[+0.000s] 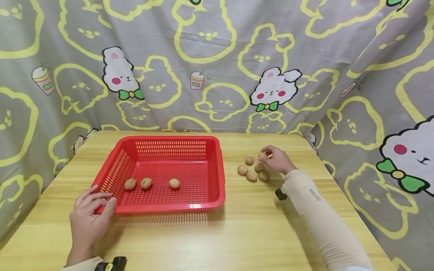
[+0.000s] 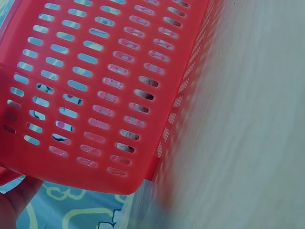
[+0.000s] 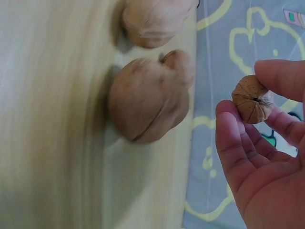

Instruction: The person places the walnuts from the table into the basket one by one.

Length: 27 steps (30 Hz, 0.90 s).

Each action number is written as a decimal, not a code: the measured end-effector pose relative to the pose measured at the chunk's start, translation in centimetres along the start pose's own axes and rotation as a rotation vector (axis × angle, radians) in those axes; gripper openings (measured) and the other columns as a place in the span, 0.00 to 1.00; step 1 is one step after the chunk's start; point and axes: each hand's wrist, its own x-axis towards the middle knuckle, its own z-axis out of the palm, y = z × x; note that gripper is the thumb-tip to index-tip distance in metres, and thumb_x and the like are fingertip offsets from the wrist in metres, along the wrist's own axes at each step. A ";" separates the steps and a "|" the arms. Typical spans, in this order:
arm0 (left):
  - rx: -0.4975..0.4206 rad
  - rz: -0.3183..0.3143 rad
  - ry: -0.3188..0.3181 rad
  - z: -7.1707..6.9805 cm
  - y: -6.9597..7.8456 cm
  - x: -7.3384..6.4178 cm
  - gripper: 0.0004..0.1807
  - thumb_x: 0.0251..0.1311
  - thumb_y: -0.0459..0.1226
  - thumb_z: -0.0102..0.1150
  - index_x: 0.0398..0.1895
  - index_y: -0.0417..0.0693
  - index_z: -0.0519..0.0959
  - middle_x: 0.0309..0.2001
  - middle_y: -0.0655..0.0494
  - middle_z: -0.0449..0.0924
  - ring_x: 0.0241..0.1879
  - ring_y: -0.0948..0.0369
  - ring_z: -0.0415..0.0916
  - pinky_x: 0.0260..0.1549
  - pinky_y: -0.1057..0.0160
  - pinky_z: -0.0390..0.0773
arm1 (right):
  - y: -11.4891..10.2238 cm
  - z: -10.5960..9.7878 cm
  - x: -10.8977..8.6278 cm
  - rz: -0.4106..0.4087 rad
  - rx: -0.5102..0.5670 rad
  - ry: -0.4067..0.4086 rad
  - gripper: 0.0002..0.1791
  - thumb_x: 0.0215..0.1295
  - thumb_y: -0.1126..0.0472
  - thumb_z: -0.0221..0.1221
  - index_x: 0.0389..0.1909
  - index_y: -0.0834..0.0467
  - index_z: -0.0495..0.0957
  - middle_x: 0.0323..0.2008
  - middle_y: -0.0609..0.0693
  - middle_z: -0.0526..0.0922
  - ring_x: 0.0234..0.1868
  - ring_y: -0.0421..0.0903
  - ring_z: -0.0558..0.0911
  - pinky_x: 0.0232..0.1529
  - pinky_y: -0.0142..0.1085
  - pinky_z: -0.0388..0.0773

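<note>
My right hand pinches a walnut between thumb and fingertips, lifted off the table in the right wrist view. Just beside it, several walnuts lie in a loose cluster on the table. My left hand grips the front left corner of a red plastic basket, its fingers over the rim. Inside the basket are three walnuts: two close together at the left and one nearer the middle. From the left wrist, the basket's slotted wall hides most of that hand.
The wooden table carries the basket at left and the walnut cluster at right. A grey curtain with yellow rabbit outlines hangs behind the table and along its sides. Black wrist devices sit on both arms.
</note>
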 end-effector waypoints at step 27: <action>0.005 -0.017 -0.005 -0.1 0.8 0.2 0.11 0.45 0.30 0.67 0.11 0.40 0.78 0.36 0.84 0.73 0.57 0.77 0.65 0.57 0.75 0.59 | -7.1 0.4 1.5 -0.130 0.091 0.066 0.21 0.63 0.57 0.63 0.50 0.60 0.66 0.48 0.59 0.74 0.43 0.55 0.77 0.48 0.46 0.74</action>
